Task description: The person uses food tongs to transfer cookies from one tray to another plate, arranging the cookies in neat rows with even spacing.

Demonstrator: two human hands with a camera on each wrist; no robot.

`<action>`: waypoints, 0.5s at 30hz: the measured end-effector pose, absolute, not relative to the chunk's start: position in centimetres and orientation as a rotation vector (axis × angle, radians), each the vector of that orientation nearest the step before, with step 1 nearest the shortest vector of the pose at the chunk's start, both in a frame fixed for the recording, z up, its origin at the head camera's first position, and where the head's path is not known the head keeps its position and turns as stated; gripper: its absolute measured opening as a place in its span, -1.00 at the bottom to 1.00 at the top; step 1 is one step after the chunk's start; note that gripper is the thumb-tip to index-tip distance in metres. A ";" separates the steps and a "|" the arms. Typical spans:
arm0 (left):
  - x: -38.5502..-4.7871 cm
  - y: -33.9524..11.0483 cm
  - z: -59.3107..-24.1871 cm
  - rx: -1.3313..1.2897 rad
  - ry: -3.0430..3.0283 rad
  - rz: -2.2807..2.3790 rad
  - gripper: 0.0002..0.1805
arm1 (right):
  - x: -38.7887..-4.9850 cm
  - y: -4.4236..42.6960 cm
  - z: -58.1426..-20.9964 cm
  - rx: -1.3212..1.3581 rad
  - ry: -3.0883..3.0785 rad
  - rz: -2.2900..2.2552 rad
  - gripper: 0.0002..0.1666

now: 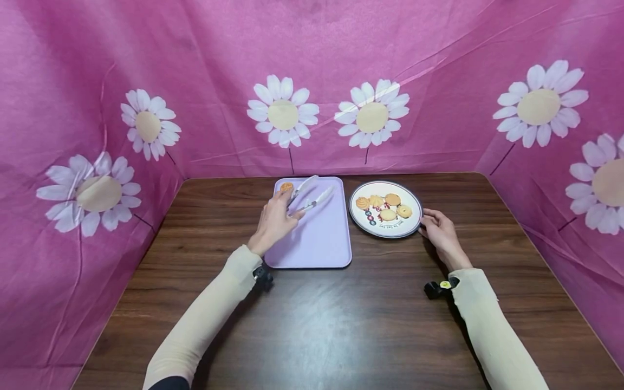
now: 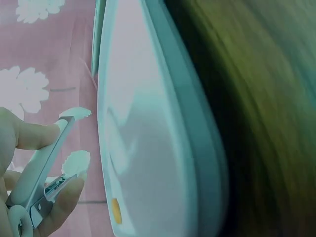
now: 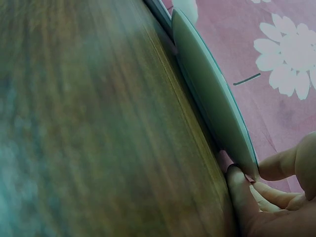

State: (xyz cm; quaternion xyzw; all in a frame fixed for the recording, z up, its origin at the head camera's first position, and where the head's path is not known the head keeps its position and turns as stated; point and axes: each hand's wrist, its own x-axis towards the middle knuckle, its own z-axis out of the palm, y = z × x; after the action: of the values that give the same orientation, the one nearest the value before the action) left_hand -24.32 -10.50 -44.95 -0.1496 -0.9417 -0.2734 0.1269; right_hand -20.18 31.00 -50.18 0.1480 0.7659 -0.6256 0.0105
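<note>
My left hand [image 1: 275, 222] holds a pair of tongs [image 1: 319, 199] above a lavender tray [image 1: 317, 249]. In the left wrist view, thumb and fingers press the two arms of the tongs [image 2: 39, 165]; their pale tips stand apart with nothing between them. One round cookie [image 1: 286, 186] lies in the tray's far left corner, just past my left fingers. To the tray's right is a white plate [image 1: 410, 199] with a dark rim, bearing several cookies [image 1: 388, 215]. My right hand [image 1: 441, 236] pinches the plate's right edge, thumb and fingers on either side of the rim in the right wrist view.
Tray and plate sit side by side on a dark wooden table [image 1: 312, 319], near its far edge. A pink cloth [image 1: 219, 65] printed with white daisies hangs behind and along both sides of the table.
</note>
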 end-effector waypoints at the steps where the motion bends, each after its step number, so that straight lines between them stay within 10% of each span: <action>1: -24.4 -10.8 -45.0 -0.415 -2.746 -0.796 -0.24 | -20.2 31.0 -50.2 0.460 2.395 -1.950 -0.36; 15: -25.2 -14.4 -44.7 -0.253 -2.763 -0.764 -0.27 | -20.3 30.9 -50.3 0.486 2.419 -1.917 -0.35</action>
State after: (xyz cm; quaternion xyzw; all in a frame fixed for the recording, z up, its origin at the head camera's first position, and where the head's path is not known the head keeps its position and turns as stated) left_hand -25.24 -14.36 -44.73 -0.0870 -0.9518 -0.2632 0.1314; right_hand -20.28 30.90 -50.29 0.1554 0.7742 -0.6135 0.0084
